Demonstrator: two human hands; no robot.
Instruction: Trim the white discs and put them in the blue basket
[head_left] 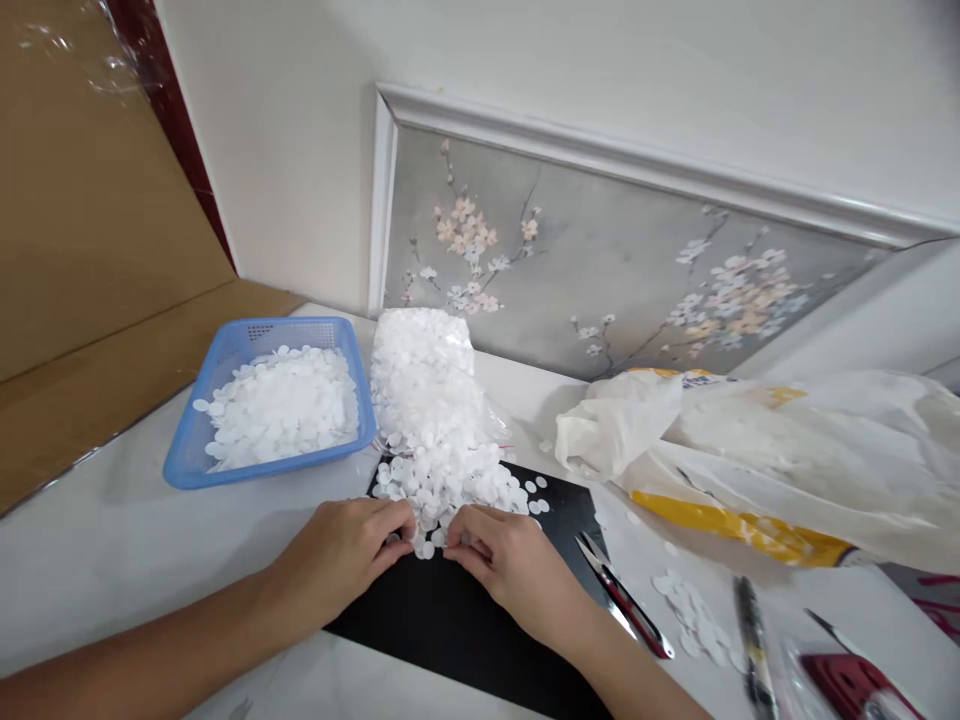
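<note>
Loose small white discs (442, 475) spill from a clear plastic bag (424, 350) onto a black mat (450, 620). At the near edge of this pile, my left hand (352, 550) pinches with thumb and forefinger; a bit of a white disc shows between them. Facing it from the other side, my right hand (517, 565) has its fingers curled and pressed together at the discs, with a white disc partly hidden in the pinch. A few discs lie on the mat between the two sets of fingertips.
A blue plastic basket (270, 467) full of white discs stands at the left. Thread snips (626, 600) lie right of my right hand, near scattered discs (694, 615), a dark pen-like tool (752, 640) and a red tool (847, 685). A white-and-yellow plastic bag (772, 460) lies behind.
</note>
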